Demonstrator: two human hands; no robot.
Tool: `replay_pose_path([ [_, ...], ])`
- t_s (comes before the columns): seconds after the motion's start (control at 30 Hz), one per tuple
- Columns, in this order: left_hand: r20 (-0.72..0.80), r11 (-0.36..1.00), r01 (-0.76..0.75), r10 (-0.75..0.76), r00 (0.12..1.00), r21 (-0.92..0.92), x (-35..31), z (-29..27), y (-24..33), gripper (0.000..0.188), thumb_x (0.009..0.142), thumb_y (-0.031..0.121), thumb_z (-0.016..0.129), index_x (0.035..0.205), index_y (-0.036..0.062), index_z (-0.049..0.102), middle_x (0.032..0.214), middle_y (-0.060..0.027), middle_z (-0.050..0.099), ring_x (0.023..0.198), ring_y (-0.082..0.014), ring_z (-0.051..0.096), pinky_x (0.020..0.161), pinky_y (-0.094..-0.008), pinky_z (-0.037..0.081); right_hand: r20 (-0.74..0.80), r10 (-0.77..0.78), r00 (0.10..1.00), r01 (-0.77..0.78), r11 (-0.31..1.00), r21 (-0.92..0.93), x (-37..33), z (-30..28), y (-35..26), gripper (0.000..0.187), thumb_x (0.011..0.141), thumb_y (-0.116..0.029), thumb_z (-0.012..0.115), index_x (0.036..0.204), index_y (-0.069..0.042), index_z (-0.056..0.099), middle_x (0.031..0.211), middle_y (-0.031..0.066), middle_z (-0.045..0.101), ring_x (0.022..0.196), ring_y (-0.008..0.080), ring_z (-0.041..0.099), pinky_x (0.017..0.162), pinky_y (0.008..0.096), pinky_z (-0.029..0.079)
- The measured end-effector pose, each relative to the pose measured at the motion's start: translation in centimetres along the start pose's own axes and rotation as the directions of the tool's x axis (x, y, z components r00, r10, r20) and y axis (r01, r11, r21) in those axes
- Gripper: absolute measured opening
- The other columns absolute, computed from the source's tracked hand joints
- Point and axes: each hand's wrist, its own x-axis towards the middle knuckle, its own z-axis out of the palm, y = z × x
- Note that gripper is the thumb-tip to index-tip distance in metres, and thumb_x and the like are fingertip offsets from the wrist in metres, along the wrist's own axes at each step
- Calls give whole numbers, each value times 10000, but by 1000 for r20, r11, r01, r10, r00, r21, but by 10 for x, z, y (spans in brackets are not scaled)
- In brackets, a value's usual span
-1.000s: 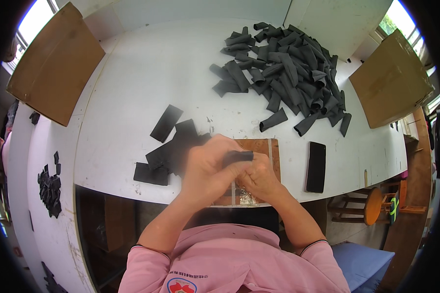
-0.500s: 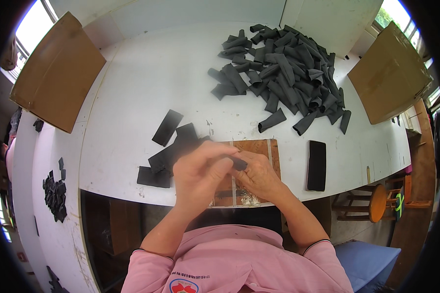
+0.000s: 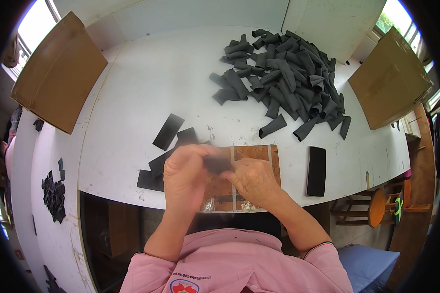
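Note:
Between my two hands, above a brown cardboard sheet [image 3: 256,188] at the table's near edge, is a small dark grey fabric piece [image 3: 217,164]. My left hand [image 3: 186,168] is closed on its left end, with the fingers blurred by motion. At its right end, my right hand [image 3: 253,178] pinches it between thumb and fingers. Several flat dark grey fabric pieces [image 3: 168,132] lie loosely to the left of my left hand, partly hidden behind it. A large heap of dark grey fabric tubes [image 3: 288,73] fills the far right of the table, some with their open ends showing.
A black phone [image 3: 316,171] lies right of the cardboard. Cardboard boxes stand at the far left [image 3: 61,73] and far right [image 3: 391,78]. On the side table at left is a small pile of dark scraps [image 3: 54,195]. A wooden stool [image 3: 377,207] stands beyond the right edge.
My hands have drawn apart, the left moving leftward. More of the fabric piece now shows stretched between them. The heap and the loose pieces have stayed in place on the table.

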Motion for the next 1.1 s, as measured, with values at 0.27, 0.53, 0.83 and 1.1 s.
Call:
replay_pose_path([
  [0.27,9,989,-86,85,996,120,-2,2,-1,116,862,111,503,884,9,553,850,-104,572,841,-222,524,834,-354,400,28,-23,999,23,1000,-1,3,-13,-8,271,784,-260,578,614,-52,547,557,65,513,539,243,526,469,336,415],
  [0.53,190,921,-162,99,977,355,-17,29,21,115,808,-7,485,867,-47,574,852,-124,603,752,-142,551,684,-260,441,-152,396,906,-269,814,514,72,-59,66,471,851,-378,497,608,24,526,475,18,448,443,82,408,444,230,326],
  [0.83,708,824,301,-566,422,480,3,137,62,132,660,22,537,704,-94,583,643,-230,567,580,-270,579,543,-321,473,-256,549,796,-464,824,326,-70,49,42,212,854,-139,517,708,9,562,535,18,487,474,74,446,434,229,339],
  [1.1,730,791,11,-569,379,612,-28,117,77,206,653,111,565,709,-87,572,614,-177,561,574,-260,568,549,-330,458,-309,223,925,-215,975,60,-95,65,49,60,752,-37,586,708,-6,559,621,117,529,553,255,520,495,319,407],
])
